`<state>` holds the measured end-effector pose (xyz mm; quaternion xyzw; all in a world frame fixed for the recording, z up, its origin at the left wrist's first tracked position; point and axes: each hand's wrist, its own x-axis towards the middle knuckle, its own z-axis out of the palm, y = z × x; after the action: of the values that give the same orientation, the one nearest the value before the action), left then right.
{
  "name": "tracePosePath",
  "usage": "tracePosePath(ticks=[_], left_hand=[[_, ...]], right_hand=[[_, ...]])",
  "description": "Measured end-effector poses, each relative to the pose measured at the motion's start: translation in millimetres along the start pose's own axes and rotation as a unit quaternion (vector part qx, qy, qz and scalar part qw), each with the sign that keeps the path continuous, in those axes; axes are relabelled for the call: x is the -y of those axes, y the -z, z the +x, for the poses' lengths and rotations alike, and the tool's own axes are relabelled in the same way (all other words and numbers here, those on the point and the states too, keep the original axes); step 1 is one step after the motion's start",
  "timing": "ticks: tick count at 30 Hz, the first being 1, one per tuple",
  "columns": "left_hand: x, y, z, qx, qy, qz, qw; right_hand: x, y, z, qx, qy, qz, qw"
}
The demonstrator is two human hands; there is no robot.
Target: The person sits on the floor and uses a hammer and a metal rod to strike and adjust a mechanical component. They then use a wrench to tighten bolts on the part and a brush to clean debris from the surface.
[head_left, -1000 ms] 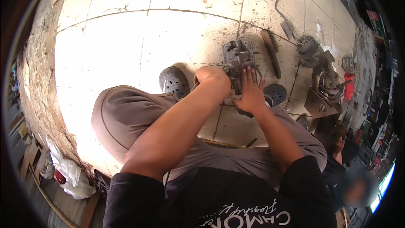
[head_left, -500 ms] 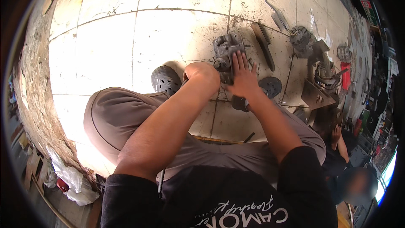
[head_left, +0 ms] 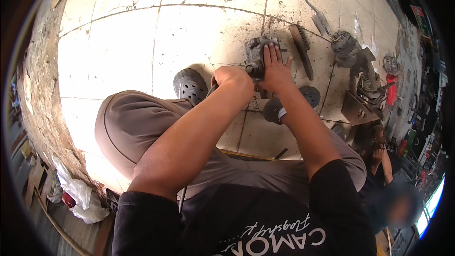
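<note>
A dark, greasy cast-metal machine part (head_left: pixel 255 50) lies on the tiled floor between my feet. My right hand (head_left: pixel 277 72) presses flat on its right side, fingers stretched out and the thumb side toward me. Closed into a fist, my left hand (head_left: pixel 232 77) is at the part's near left side, next to a round bolt-like end. Its wrist and back hide what the fingers grip, though a dark edge shows beside it. A wire brush (head_left: pixel 302 52) with a wooden handle lies just right of the part.
To the right sit a round coiled metal piece (head_left: pixel 343 42), a metal bracket assembly (head_left: pixel 367 78), an open metal box (head_left: pixel 355 109) and a red object (head_left: pixel 391 87). A thin rod tool (head_left: pixel 313 4) lies farther off. Another person's hand (head_left: pixel 379 154) shows at lower right. Plastic bags (head_left: pixel 85 204) lie lower left.
The view has shifted slightly, so the floor things appear a little to the right. My left fist stays at the part, and my right hand stays flat on it.
</note>
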<state>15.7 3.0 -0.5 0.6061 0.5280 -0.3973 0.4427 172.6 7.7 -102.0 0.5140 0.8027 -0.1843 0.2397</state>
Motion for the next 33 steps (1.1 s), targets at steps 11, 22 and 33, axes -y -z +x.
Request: tracePosePath(ticks=[11,22,33], left_hand=[[1.0,-2.4,-3.1,-0.027,0.006,-0.014,1.000],[3.7,-3.7,2.8,-0.019,0.017,-0.034,0.999],[5.1,-1.2,2.7,0.013,0.028,-0.075,0.997]], right_hand=[[-0.9,-12.3,-20.6,0.011,0.000,0.009,1.000],[-3.1,-14.8,-34.9,0.018,0.015,-0.002,1.000],[-7.9,-16.1,-43.2,0.072,0.032,-0.023,0.997]])
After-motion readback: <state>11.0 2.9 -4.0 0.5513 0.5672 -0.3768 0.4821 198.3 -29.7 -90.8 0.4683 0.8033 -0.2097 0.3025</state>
